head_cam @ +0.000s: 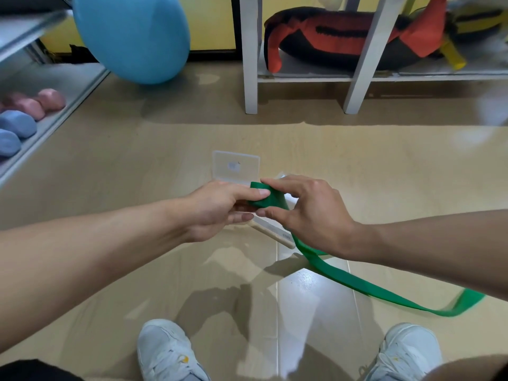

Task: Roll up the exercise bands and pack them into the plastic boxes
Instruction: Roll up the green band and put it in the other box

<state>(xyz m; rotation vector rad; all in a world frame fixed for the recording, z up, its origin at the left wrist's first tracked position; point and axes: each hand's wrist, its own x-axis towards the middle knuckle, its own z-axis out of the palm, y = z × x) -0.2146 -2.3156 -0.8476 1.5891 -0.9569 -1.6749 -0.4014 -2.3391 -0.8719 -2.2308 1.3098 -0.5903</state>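
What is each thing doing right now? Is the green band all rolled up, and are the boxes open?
Green band: partly rolled at one end, long tail loose on the floor.
Left hand: pinches the rolled end.
Right hand: fingers curled around the roll.
Clear plastic box: on the floor, nothing visible inside; open or closed is unclear.
Second clear plastic piece: under the hands, mostly hidden.
Blue ball: resting by the shelf.

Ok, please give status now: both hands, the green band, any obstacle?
Left hand and right hand both pinch green band, partly rolled. Tail trails on floor. Plastic box behind, unobstructed.
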